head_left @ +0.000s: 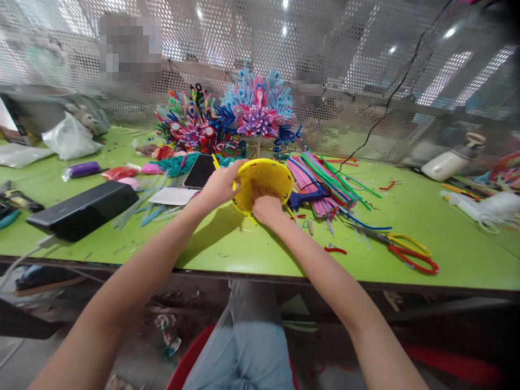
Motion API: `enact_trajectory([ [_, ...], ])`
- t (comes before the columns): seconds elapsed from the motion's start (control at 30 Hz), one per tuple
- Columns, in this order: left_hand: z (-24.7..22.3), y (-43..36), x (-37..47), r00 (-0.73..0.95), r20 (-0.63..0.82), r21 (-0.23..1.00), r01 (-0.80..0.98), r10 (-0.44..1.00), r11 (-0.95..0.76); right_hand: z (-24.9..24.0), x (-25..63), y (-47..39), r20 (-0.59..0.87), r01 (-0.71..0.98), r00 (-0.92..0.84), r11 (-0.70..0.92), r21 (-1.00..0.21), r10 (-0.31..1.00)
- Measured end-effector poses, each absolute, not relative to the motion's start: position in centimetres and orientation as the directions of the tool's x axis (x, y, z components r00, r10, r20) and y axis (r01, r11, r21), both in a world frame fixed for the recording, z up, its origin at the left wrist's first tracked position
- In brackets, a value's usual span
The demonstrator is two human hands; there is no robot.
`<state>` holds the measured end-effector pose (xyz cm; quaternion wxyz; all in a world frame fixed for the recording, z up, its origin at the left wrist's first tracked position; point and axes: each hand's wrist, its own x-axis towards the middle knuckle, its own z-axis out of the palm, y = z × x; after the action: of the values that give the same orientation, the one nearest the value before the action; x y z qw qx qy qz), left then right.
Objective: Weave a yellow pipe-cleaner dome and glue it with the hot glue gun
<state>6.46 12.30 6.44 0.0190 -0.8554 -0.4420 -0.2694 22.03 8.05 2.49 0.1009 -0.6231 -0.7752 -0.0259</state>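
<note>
1. Yellow bowl (274, 174) is sitting at the middle of the green table (430, 214), its mouth tilting toward the person; whether its base is touching the tabletop, I cannot tell.
2. Left hand (223, 182) is clamping the bowl's left side at the rim, the arm slanting up from the lower left.
3. Right hand (267, 207) is reaching inside the mouth, its wrist crossing the near rim; the fingers are partly hiding, so their grip I cannot tell.
4. Phone (199, 171) and paper (173, 196) are lying beside the left hand, with a black box (87, 208) resting farther left.
5. Colored stems (319, 176) are bunching right of the bowl, near a blue tool (303, 199); scissors (378, 236) are lying nearer the table's front edge, farther right.
6. Flower pieces (260, 122) are standing behind the bowl, before a perforated screen (345, 65), where a black cord (390, 100) is hanging.
7. White bottle (444, 164) is lying at the far right; a plastic bag (71, 138) is slumping at the far left.
8. Below, jeans (260, 346) are covering the person's legs, and a red seat (187, 363) is showing beside them.
</note>
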Motion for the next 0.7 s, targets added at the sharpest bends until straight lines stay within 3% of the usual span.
enact_trajectory([
  [0.33,6.0,12.9,6.2,0.440,0.469,0.286,0.745,0.766,-0.603,3.9,21.9,8.9,0.052,0.969,-0.104,0.113,-0.220,0.993],
  [0.5,6.1,13.0,5.9,0.465,0.510,0.276,0.709,0.724,-0.649,3.5,21.8,8.3,0.140,0.962,-0.115,0.145,-0.230,0.983],
  [0.7,6.5,12.5,6.1,0.482,0.515,0.251,0.706,0.709,-0.662,2.8,21.9,8.6,0.205,0.903,-0.193,0.256,-0.346,0.960],
])
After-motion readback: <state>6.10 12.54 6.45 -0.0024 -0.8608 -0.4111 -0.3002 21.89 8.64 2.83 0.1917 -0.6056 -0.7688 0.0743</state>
